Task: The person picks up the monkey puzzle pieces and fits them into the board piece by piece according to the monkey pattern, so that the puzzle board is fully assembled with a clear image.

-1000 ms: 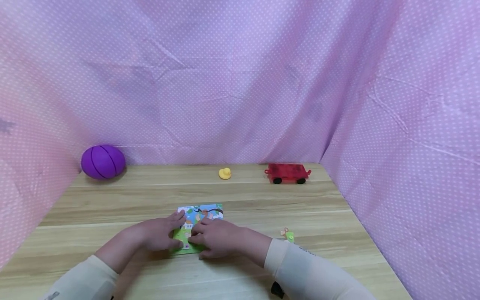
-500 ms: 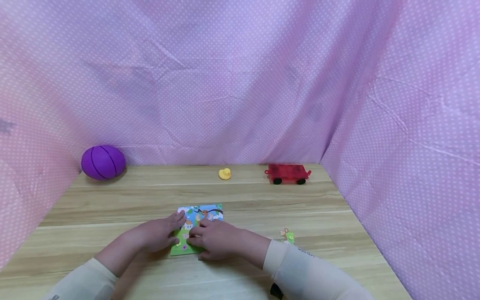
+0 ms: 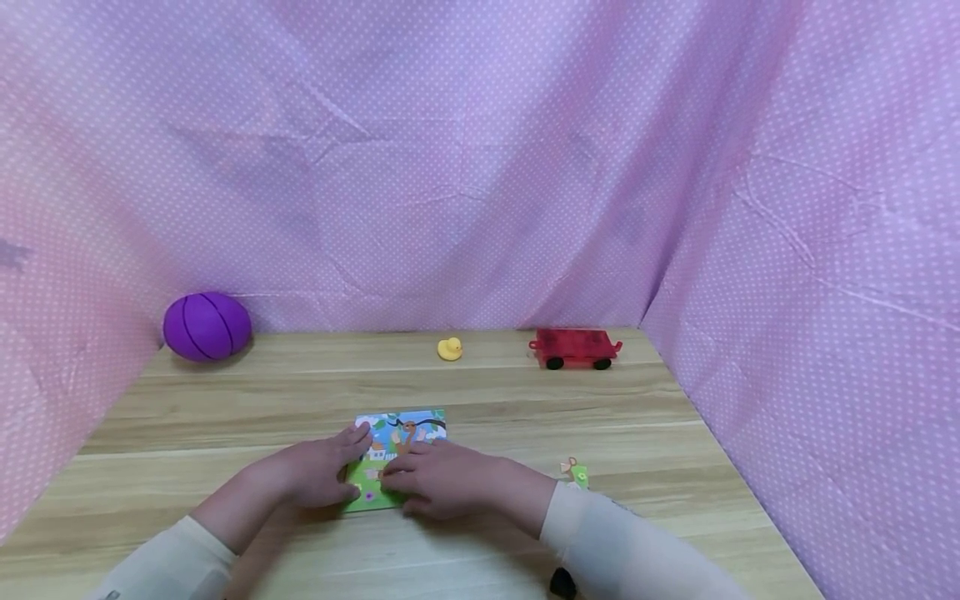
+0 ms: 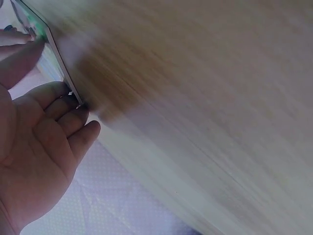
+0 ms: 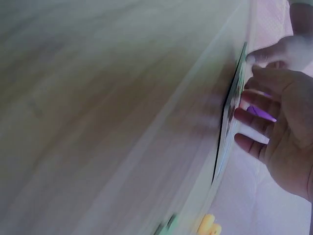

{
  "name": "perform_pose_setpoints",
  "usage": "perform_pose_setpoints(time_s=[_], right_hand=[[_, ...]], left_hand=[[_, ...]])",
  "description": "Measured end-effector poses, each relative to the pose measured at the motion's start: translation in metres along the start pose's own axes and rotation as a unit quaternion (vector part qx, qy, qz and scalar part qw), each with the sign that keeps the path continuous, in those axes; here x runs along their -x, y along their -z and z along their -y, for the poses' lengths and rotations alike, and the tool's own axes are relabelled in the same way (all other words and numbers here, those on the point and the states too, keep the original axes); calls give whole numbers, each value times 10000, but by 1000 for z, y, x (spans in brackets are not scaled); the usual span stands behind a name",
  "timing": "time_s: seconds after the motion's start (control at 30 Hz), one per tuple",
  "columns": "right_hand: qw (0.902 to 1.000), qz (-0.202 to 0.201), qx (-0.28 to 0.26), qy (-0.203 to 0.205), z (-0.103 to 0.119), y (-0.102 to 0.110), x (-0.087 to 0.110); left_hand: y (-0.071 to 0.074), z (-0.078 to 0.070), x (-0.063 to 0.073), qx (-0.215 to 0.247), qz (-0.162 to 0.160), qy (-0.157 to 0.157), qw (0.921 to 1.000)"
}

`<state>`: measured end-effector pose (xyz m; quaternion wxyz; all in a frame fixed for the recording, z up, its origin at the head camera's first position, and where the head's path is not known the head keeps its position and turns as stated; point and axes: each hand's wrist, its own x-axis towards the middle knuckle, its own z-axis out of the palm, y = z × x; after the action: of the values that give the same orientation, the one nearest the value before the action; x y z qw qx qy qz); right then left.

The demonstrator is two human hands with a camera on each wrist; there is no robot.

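Note:
A small picture puzzle board (image 3: 381, 435) with blue sky, green grass and a brown long-necked animal lies flat on the table. My left hand (image 3: 317, 472) rests along its left edge, the thumb at the lower left. In the left wrist view, my left fingertips (image 4: 73, 115) are right at the board's edge. Across the board's lower right lies my right hand (image 3: 446, 479), its fingers touching the picture and hiding part of it. My right fingers (image 5: 252, 146) look loosely extended in the right wrist view. A loose green puzzle piece (image 3: 577, 475) lies by my right sleeve.
Along the back of the wooden table (image 3: 337, 375) sit a purple ball (image 3: 207, 326), a yellow toy duck (image 3: 450, 349) and a red toy wagon (image 3: 576, 348). Pink dotted cloth (image 3: 450, 167) hangs behind and at both sides. A black object (image 3: 562, 583) shows under my right sleeve.
The puzzle's lower left, with a dark green strip along the bottom a second ago, now shows bright green grass to the edge. My right hand has shifted slightly right; my left hand has barely moved.

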<state>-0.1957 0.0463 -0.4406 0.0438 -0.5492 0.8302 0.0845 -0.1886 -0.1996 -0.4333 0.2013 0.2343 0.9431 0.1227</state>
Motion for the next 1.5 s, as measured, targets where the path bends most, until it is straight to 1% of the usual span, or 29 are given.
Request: perform_pose_setpoints(time_s=[0.1, 0.2, 0.33, 0.4, 0.47, 0.53, 0.63, 0.73, 0.8, 0.93, 1.1, 1.3, 1.4, 1.5], right_hand=[[9990, -221, -386, -97, -10, 0, 12], [9966, -350, -645, -382, -20, 1, 28], [9933, -395, -791, -743, -33, 5, 52], [9908, -295, -889, -980, -39, 6, 63], [9859, -123, -1082, -1274, -43, 7, 75], [9788, 91, -1300, -1581, -47, 6, 86], [9652, 420, -1642, -1991, -50, 6, 101], [9553, 721, -1796, -2237, -51, 5, 114], [9540, 844, -1773, -2266, -51, 2, 121], [9569, 840, -1622, -2257, -51, -5, 127], [9592, 724, -1519, -2273, -52, -12, 127], [9578, 724, -1686, -2213, -53, -14, 122], [9562, 749, -1816, -2169, -52, -13, 119], [9567, 751, -1866, -2102, -49, -11, 115]], left_hand=[[-1, 1, 0, 23, -24, 18, 10000], [-2, 0, 1, 24, -39, 33, 10000], [-2, 0, 2, 15, -50, 26, 10000], [-2, 0, 2, -8, -64, -3, 10000], [-2, 1, 2, -24, -57, -6, 10000], [-3, 1, 1, -30, -53, 6, 10000], [-4, 1, 1, -20, -11, 90, 10000], [-4, 1, 1, 2, 8, 124, 9999], [-4, 1, 2, 17, 8, 118, 9999], [-3, 0, 3, 68, -2, 62, 10000], [-2, -1, 3, 139, -20, 22, 9999], [-3, 0, 2, 186, -62, 16, 9998], [-4, 1, 3, 182, -65, 20, 9998], [-4, 1, 3, 169, -72, 0, 9998]])
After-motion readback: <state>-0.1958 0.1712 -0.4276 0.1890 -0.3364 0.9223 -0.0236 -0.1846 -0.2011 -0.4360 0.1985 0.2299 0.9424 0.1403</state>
